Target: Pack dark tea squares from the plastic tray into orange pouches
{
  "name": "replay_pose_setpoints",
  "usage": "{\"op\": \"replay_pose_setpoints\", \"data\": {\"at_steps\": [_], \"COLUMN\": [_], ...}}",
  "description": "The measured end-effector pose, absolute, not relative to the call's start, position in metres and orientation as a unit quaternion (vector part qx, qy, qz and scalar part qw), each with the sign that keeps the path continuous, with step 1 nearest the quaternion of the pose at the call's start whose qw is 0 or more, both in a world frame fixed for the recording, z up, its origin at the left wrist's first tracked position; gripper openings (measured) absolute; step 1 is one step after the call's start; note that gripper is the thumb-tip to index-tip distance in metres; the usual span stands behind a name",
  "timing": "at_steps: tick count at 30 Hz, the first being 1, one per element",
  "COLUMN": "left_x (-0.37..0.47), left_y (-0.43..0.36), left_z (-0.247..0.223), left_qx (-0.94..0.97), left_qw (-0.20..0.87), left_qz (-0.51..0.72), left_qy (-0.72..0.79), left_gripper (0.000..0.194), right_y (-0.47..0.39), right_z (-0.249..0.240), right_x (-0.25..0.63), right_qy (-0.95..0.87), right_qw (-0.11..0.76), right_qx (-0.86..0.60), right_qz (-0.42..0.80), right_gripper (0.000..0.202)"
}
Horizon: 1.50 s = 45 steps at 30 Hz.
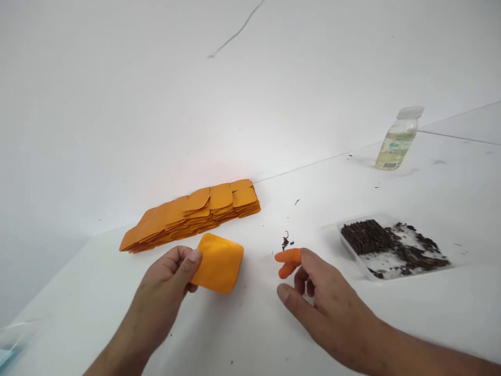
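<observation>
My left hand pinches the left edge of an orange square packet between thumb and fingers, held above the white table. To its right, my right hand has its thumb apart from its fingers and nothing between them; orange covers sit on two fingertips. Behind my left hand lies a long overlapping row of orange packets against the wall. Right of my right hand is a clear plastic tray with a neat row of thin dark brown pieces on its left and dark crumbled bits on its right.
A clear bottle with a white cap and yellowish-green label stands at the back right. Dark crumbs lie on the table beyond my right hand. A blurred bluish item shows at the lower left edge.
</observation>
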<state>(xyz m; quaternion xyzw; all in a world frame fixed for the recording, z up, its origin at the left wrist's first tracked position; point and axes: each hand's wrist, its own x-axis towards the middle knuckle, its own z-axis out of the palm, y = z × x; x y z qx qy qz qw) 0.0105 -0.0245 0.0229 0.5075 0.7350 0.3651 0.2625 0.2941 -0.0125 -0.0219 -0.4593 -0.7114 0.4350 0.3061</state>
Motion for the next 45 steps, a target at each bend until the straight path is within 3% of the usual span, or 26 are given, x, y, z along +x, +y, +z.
{"op": "replay_pose_setpoints", "data": {"at_steps": [6, 12, 15, 19, 21, 26, 30, 33, 35, 39, 45], "left_x": [0.091, 0.105, 0.105, 0.098, 0.091, 0.085, 0.087, 0.087, 0.088, 0.093, 0.099], "left_y": [-0.043, -0.042, -0.038, -0.030, -0.027, -0.029, -0.027, -0.022, -0.021, -0.027, -0.032], "left_z": [-0.002, -0.011, -0.012, -0.013, -0.008, 0.010, 0.008, -0.003, -0.009, -0.018, -0.019], "left_qx": [0.534, 0.535, 0.541, 0.516, 0.505, 0.522, 0.505, 0.467, 0.457, 0.527, 0.541], "left_qw": [0.363, 0.556, 0.552, 0.544, 0.562, 0.641, 0.618, 0.553, 0.559, 0.573, 0.582], "left_qz": [0.407, 0.349, 0.359, 0.415, 0.420, 0.270, 0.290, 0.405, 0.442, 0.402, 0.377], "left_qy": [0.646, 0.531, 0.523, 0.515, 0.503, 0.494, 0.528, 0.559, 0.532, 0.482, 0.476], "left_gripper": [0.057, 0.044, 0.042, 0.039, 0.035, 0.034, 0.042, 0.050, 0.050, 0.047, 0.042], "right_y": [-0.008, 0.000, -0.001, 0.000, 0.001, 0.001, 0.000, 0.001, 0.003, 0.006, 0.005], "right_z": [-0.024, -0.024, -0.021, -0.016, -0.010, 0.007, 0.008, 0.003, 0.001, 0.000, 0.003], "right_x": [0.295, 0.300, 0.301, 0.303, 0.306, 0.312, 0.316, 0.316, 0.315, 0.313, 0.313], "right_qy": [-0.562, -0.512, -0.529, -0.601, -0.639, -0.694, -0.721, -0.674, -0.611, -0.529, -0.526], "right_qw": [0.383, 0.421, 0.407, 0.360, 0.325, 0.288, 0.215, 0.245, 0.287, 0.349, 0.336], "right_qx": [-0.340, -0.381, -0.374, -0.389, -0.413, -0.390, -0.367, -0.373, -0.379, -0.387, -0.370], "right_qz": [0.650, 0.644, 0.644, 0.598, 0.563, 0.532, 0.547, 0.589, 0.633, 0.670, 0.688], "right_gripper": [0.038, 0.041, 0.039, 0.015, 0.013, 0.044, 0.021, 0.008, 0.011, 0.027, 0.041]}}
